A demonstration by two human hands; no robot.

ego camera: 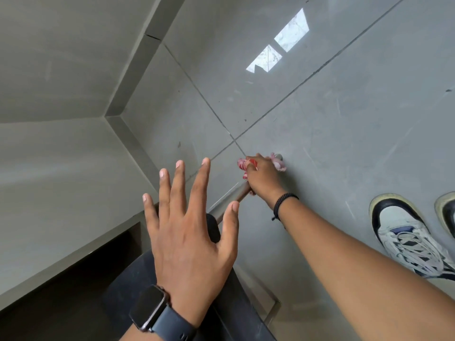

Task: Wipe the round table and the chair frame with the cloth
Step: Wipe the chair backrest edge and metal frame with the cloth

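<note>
The tiled floor [320,107] takes up most of the view, with a wall and skirting running along the left and meeting in a corner. Open floor lies to the right of the chair, up to the person's shoes [403,237] at the right edge. The dark chair seat [138,279] sits low in the frame, close to the wall, so room on that side looks tight. The round table is not in view.

The right hand [263,175] is down near the floor, its grip closed around the red and white cloth [246,166], which is wrapped on the lower end of the chair leg [242,194] near its foot. The left hand [192,217] hovers above the seat, fingers spread wide, holding nothing.

The step in hand appears to be wiping the chair frame at one leg. To do it well, I would keep the cloth wrapped right round the tube and draw it along the whole length, foot included. Steadying the seat with the free hand should stop the chair sliding on the smooth tiles, and working from the open right side avoids knocking the wall
</note>
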